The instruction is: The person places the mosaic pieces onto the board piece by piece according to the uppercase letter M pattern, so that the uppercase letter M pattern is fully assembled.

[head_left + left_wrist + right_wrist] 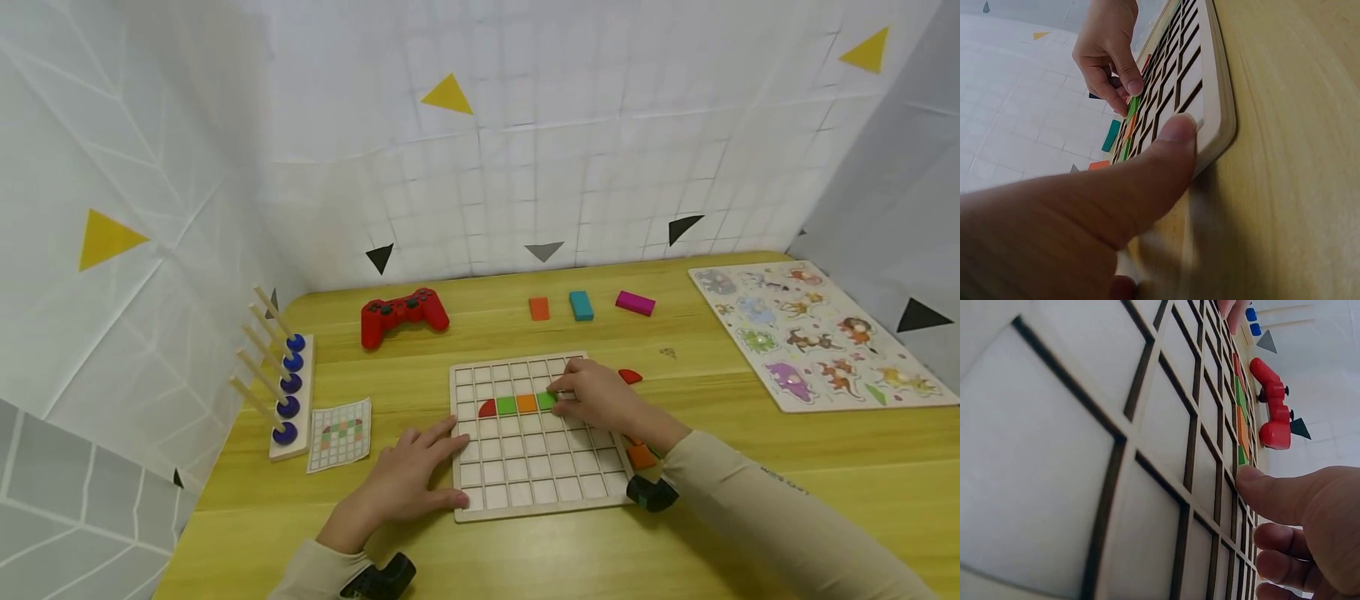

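L hand (408, 483) nearest, flat on the table w/ fingers straight and spread, thumb tip pressed against near-left edge of the grid board (480, 510); holds nothing. Left wrist view shows same: thumb (1172, 140) touching board rim. R forearm in beige sleeve (772, 517) crosses board's near-right corner; an orange piece (641, 455) lies on table just beside board's right edge, partly under the arm. R hand (596, 396) rests over board's right-middle, fingers curled, index and thumb tips pinching/pressing a green tile (547, 400) into a cell. That tile is rightmost in a row on the board: red quarter-round piece (487, 408), green tile, orange tile (527, 403), then the held one. Right wrist view: fingertip (1254, 482) touching tile's edge. Red half-round piece (630, 377) on table just right of the hand. Left of board: pattern card (341, 433), then peg rack (288, 392) w/ blue beads at far left. Far side: red gamepad (403, 315), orange block (538, 308), teal block (581, 305), magenta block (635, 302). Far right: animal puzzle board (813, 333).
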A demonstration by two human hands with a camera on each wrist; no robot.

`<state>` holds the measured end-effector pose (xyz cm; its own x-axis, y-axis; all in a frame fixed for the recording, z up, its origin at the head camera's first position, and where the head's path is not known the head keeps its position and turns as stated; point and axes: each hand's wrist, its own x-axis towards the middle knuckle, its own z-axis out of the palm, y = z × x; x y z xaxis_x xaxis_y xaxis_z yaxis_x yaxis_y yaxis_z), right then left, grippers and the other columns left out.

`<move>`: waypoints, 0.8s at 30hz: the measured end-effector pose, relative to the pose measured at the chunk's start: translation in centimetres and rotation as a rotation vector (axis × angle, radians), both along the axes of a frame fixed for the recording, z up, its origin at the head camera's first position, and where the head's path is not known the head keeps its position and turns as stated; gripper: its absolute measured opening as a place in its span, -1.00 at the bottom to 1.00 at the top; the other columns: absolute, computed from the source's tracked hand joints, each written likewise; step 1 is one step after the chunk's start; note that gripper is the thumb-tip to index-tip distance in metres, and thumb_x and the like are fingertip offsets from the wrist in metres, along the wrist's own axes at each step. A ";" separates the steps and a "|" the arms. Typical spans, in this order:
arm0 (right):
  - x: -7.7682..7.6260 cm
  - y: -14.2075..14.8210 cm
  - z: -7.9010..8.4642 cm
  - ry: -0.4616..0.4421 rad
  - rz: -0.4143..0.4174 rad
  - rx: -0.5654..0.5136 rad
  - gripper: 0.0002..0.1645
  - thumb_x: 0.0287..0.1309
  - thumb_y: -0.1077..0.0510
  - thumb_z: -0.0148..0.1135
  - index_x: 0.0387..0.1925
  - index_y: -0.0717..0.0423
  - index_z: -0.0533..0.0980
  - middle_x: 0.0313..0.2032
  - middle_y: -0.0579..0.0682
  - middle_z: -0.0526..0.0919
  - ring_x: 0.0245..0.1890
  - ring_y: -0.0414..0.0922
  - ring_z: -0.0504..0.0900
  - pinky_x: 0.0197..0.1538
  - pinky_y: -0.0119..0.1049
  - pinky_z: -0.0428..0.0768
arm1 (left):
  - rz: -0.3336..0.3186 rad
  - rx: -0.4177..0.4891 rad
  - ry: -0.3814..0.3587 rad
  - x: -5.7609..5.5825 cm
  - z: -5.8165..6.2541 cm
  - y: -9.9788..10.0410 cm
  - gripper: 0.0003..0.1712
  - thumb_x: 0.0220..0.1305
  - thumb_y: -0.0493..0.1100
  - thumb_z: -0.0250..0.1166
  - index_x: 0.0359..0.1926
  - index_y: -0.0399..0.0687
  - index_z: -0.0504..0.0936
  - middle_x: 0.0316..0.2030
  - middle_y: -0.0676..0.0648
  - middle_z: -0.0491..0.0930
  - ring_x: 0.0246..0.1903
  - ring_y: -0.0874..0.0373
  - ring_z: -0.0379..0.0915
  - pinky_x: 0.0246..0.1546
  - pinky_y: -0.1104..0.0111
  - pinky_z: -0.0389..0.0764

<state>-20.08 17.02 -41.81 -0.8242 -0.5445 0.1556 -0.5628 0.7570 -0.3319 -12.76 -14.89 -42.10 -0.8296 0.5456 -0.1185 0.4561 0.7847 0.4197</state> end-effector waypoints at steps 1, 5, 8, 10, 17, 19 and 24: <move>0.0 0.0 0.0 -0.002 -0.001 0.002 -0.68 0.06 0.10 0.46 -0.12 0.14 0.72 -0.34 -0.02 0.57 -0.41 -0.23 0.39 -0.36 -0.42 0.36 | 0.000 0.000 -0.002 0.0 0.0 0.0 -0.14 0.14 0.33 0.33 0.41 0.16 0.37 0.51 -0.04 0.14 0.20 -0.10 0.27 -0.19 -0.11 0.44; 0.0 0.2 0.0 0.009 0.017 -0.002 -0.67 0.06 0.11 0.46 -0.11 0.14 0.72 -0.35 -0.01 0.57 -0.40 -0.23 0.38 -0.36 -0.43 0.36 | 0.005 0.003 -0.008 0.0 0.0 0.0 -0.15 0.15 0.31 0.34 0.40 0.16 0.38 0.51 -0.05 0.15 0.20 -0.10 0.27 -0.18 -0.12 0.44; 0.0 0.8 0.1 0.026 0.009 -0.016 -0.66 0.07 0.12 0.45 -0.09 0.13 0.72 -0.37 -0.01 0.56 -0.42 -0.24 0.36 -0.37 -0.43 0.35 | 0.007 0.003 -0.009 0.0 0.0 0.0 -0.15 0.15 0.30 0.35 0.40 0.17 0.37 0.51 -0.04 0.15 0.20 -0.11 0.26 -0.18 -0.12 0.44; -0.1 1.4 0.2 0.036 -0.014 -0.029 -0.67 0.08 0.14 0.44 -0.08 0.13 0.72 -0.38 0.00 0.55 -0.45 -0.24 0.34 -0.40 -0.43 0.33 | 0.006 -0.001 -0.009 0.0 0.0 0.0 -0.15 0.15 0.31 0.34 0.41 0.17 0.37 0.52 -0.04 0.14 0.20 -0.11 0.26 -0.17 -0.12 0.44; -0.3 2.0 -0.1 0.000 0.007 -0.050 -0.68 0.14 0.16 0.38 -0.04 0.11 0.71 -0.37 -0.02 0.53 -0.43 -0.25 0.31 -0.38 -0.43 0.33 | 0.020 -0.007 -0.002 0.1 0.1 -0.4 -0.15 0.13 0.31 0.35 0.40 0.17 0.38 0.51 -0.04 0.15 0.23 -0.12 0.26 -0.18 -0.12 0.44; -0.3 1.5 -0.4 0.001 0.040 -0.048 -0.68 0.16 0.14 0.37 -0.03 0.07 0.71 -0.37 -0.05 0.52 -0.41 -0.25 0.31 -0.36 -0.44 0.32 | 0.018 0.001 -0.005 0.1 0.1 -0.4 -0.15 0.13 0.31 0.35 0.40 0.16 0.38 0.51 -0.04 0.15 0.22 -0.12 0.26 -0.19 -0.11 0.44; 0.1 1.3 -0.7 0.041 0.048 -0.075 -0.74 0.14 0.17 0.38 -0.09 0.03 0.74 -0.40 -0.11 0.51 -0.41 -0.28 0.29 -0.38 -0.46 0.31 | 0.005 0.006 -0.012 0.0 0.0 -0.1 -0.14 0.14 0.32 0.34 0.41 0.17 0.37 0.52 -0.04 0.14 0.23 -0.12 0.26 -0.19 -0.10 0.44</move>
